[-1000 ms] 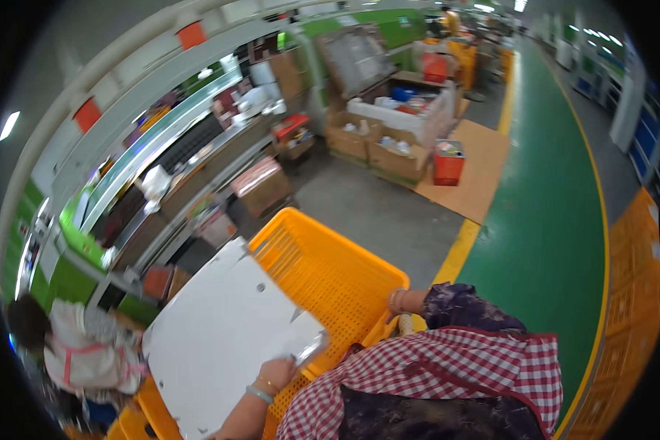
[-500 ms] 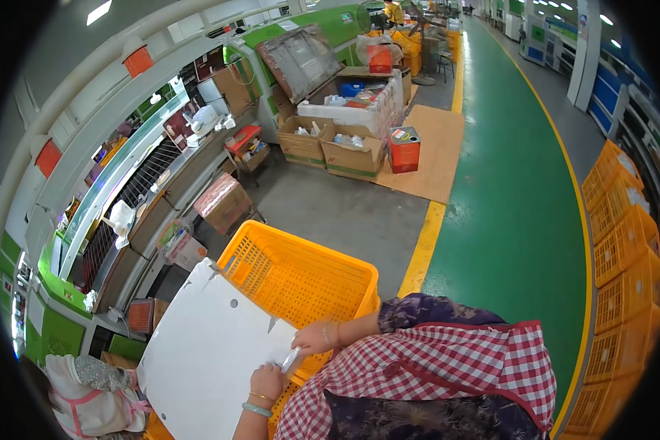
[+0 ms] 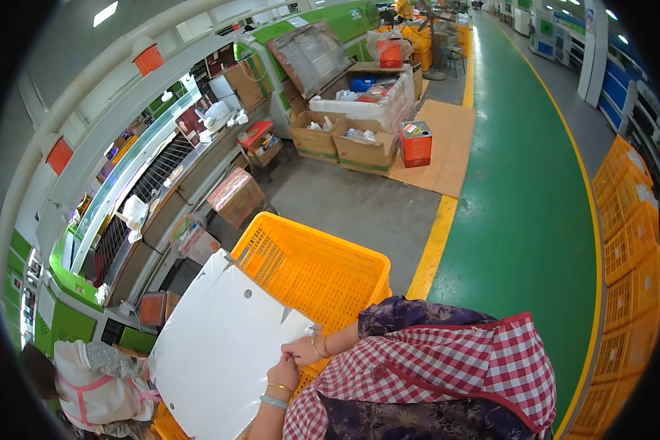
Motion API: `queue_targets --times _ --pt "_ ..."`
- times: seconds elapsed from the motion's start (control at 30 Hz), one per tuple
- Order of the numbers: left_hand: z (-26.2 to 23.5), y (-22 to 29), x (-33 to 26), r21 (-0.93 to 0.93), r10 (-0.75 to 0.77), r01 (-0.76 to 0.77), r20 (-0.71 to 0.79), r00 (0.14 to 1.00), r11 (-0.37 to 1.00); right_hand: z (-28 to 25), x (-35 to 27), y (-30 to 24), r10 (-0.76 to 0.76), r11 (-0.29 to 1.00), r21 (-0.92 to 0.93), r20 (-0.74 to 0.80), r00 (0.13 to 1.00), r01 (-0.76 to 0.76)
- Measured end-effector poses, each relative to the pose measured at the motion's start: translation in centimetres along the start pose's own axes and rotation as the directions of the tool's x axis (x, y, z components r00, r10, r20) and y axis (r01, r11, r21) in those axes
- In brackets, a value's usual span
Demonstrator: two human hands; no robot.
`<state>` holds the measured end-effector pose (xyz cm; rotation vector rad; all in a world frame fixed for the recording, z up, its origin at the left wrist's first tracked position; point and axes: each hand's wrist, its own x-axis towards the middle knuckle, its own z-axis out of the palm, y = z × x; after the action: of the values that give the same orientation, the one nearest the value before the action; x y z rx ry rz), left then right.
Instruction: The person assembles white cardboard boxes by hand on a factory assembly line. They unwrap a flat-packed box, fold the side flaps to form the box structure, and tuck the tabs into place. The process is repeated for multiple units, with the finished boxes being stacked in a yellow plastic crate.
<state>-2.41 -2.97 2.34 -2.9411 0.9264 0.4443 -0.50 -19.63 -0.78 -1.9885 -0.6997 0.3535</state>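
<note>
From my remote view I see both hands meeting at the lower middle of the frame, on the right edge of a large white sheet that lies tilted over an orange plastic crate. My left hand, with bracelets at the wrist, has its fingers curled against the sheet's edge, and my right hand sits just above it, fingers bent and pinching the same edge; the two hands touch each other. The sheet has small round holes and covers the crate's left part, with the crate's mesh floor showing at the centre of the frame. At the lower left a seated person in a pale top is beside the sheet. Cardboard boxes stand at the upper middle, and stacked orange crates line the right edge
</note>
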Motion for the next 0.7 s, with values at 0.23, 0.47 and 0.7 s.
queue_targets --times 0.23,0.47,0.7 --pt "2.1 0.3 0.8 -0.132 -0.102 0.078 -0.185 0.977 0.988 -0.3 -0.1 1.1 0.049 0.999 0.005 0.058 0.997 -0.050" --pt "3.3 0.8 -0.4 -0.260 -0.140 0.052 -0.335 0.932 0.964 0.1 -0.4 2.0 0.005 1.000 -0.001 0.133 0.991 -0.005" --pt "3.7 2.8 -2.2 -0.334 -0.230 0.106 -0.356 0.906 0.936 -0.2 -1.5 0.5 0.024 1.000 0.005 0.278 0.960 -0.026"
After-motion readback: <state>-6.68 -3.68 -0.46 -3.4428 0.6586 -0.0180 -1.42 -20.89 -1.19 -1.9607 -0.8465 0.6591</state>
